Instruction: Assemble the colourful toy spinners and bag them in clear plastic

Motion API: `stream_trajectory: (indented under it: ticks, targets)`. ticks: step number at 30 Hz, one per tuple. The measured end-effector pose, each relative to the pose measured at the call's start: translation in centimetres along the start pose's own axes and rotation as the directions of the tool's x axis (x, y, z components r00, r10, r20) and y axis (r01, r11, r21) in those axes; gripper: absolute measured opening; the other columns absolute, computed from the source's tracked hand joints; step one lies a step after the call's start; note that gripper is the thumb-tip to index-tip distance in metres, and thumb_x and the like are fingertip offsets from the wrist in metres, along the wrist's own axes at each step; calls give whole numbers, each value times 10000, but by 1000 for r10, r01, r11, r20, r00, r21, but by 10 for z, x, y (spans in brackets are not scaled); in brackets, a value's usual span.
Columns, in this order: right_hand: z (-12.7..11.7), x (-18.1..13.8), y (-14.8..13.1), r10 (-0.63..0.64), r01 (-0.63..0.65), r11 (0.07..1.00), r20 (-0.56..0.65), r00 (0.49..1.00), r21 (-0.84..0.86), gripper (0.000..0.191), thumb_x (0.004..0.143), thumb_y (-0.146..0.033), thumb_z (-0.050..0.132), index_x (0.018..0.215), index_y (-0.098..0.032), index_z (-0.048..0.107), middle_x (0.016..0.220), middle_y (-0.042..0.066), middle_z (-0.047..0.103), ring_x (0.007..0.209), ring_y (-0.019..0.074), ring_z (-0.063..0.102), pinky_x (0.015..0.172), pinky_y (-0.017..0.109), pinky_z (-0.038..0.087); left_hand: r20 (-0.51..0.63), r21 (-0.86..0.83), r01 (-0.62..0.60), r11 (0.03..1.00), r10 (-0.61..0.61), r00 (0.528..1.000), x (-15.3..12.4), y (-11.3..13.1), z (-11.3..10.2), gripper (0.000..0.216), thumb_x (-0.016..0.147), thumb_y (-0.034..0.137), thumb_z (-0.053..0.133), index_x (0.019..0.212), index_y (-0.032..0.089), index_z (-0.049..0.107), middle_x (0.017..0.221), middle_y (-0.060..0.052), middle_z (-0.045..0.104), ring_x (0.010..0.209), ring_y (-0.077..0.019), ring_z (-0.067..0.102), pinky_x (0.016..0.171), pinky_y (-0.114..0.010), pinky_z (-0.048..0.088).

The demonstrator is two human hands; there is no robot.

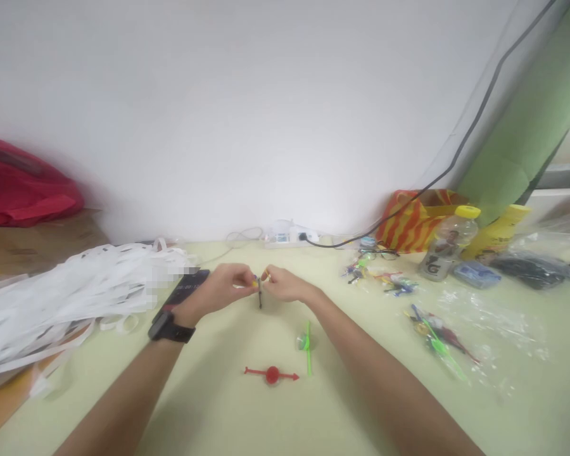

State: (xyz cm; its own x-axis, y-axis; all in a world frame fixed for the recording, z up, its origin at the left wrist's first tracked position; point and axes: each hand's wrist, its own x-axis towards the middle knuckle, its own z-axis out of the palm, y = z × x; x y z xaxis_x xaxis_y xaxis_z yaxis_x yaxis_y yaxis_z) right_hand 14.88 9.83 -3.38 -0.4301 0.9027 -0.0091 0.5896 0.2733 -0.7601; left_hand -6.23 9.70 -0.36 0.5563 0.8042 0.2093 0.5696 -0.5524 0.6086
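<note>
Both my hands meet above the middle of the pale green table [218, 411]. My left hand [225, 286], with a black watch on its wrist, and my right hand [285, 285] pinch a small toy [259, 292] between them; it shows a yellow part and a dark thin stem hanging down. Both hands have curled, closed fingers. Nearer to me on the table lie a red spinner toy [272, 374] with arrow tips and a green spinner toy [306, 343].
A heap of white strips [61, 297] fills the left side, a dark phone [185, 288] beside it. Right: clear bags of coloured toys [437, 339], a bottle with a yellow cap [449, 250], a striped bag [408, 221], a green roll [527, 126]. A power strip [289, 237] lies by the wall.
</note>
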Motion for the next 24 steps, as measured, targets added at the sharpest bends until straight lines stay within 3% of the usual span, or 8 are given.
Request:
stream_trajectory:
  ticks: [5,9,11,13,15,16,21,24]
  targets:
    - [-14,-9,-2,60,-31,975,124,990,-219,238,737,-156,676,974,-167,661,1113,147,711,935,266,664,668,291,443,24,216,23,976,-29,999,-3,-18,2,183,825,401,726,890,235,771,920,-28,760,850,-222,701,765,-301,532]
    - [-41,-23,-11,74,7,961,283,956,-277,106,724,-138,687,811,-184,726,932,65,755,857,223,683,672,275,445,-22,278,71,958,-68,997,-5,-33,1,191,780,448,777,879,286,798,996,-14,767,917,-244,706,823,-322,529]
    - [-54,-32,-14,121,11,954,420,899,-298,129,680,-177,765,806,-200,750,875,22,753,814,204,687,657,259,455,-49,283,38,958,-25,998,-5,-39,1,201,802,459,763,896,285,798,1039,-21,764,968,-250,701,891,-338,526]
    - [-62,-40,-18,226,-8,934,573,788,-358,266,586,-193,853,835,-212,760,869,0,745,795,202,689,642,253,473,-73,294,-20,956,43,996,-5,-43,1,231,836,462,733,964,278,789,1101,-35,754,1048,-259,678,972,-362,504]
    - [-63,-45,-20,340,-35,899,647,683,-436,387,500,-184,907,855,-214,755,865,-8,734,794,211,692,635,257,491,-88,307,-40,951,70,994,-5,-44,1,277,856,472,713,1042,276,771,1151,-45,739,1092,-264,654,1002,-377,487]
    - [-61,-46,-22,379,-49,883,650,659,-466,411,480,-180,919,853,-210,750,852,-7,729,794,215,695,635,261,500,-92,312,-27,950,58,994,-5,-44,1,303,857,484,710,1073,278,761,1160,-46,734,1083,-263,651,985,-377,492]
    - [-43,-43,-25,429,-80,858,620,657,-508,261,511,-120,884,706,-175,720,719,1,699,730,210,700,639,271,519,-121,295,60,954,-25,992,-5,-39,-5,383,843,583,698,1052,268,760,1102,-46,749,942,-243,657,813,-331,516]
    - [-38,-41,-23,350,-99,895,545,762,-435,219,475,-44,851,569,-172,700,629,11,669,640,223,680,588,288,500,-146,255,45,966,-8,989,-2,-27,-11,386,877,589,658,994,239,772,1013,-54,766,839,-213,652,739,-304,503]
